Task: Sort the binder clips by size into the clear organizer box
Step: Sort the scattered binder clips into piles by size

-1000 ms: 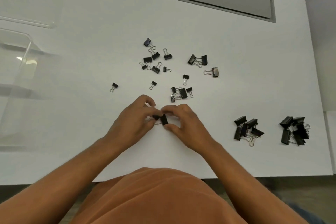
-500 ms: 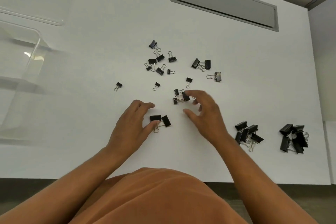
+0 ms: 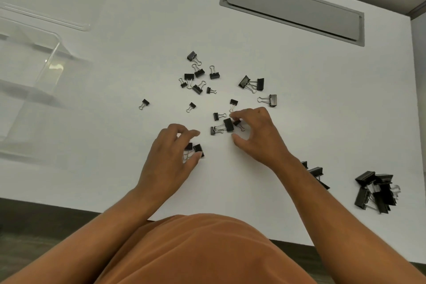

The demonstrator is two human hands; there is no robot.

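Closest of all is an orange shirt [image 3: 202, 249], with two bare arms reaching out over the white surface [image 3: 322, 99]. The left hand [image 3: 171, 154] has its fingers curled over two black clips [image 3: 197, 148] and its thumb presses on one of them, so its grip is closed on those clips. The right hand [image 3: 258, 136] is a bit farther out, with curled fingers; its fingertips touch a small clip [image 3: 237, 122] and its thumb is held apart, so I cannot tell if its grip has closed on it. Just beside that is a bigger clip [image 3: 228, 124]. Off to the right lie two piles: one pile of medium clips [image 3: 318, 174] partly hidden behind the right arm, and a pile of large clips [image 3: 374, 191] near the edge. Farther out is a loose scatter of clips [image 3: 198, 76] of mixed sizes (all black with silver handles). On the far left sits the clear organizer box [image 3: 34, 64], well apart from the clips. At the back is a grey slot cover [image 3: 292, 9] set into the surface.
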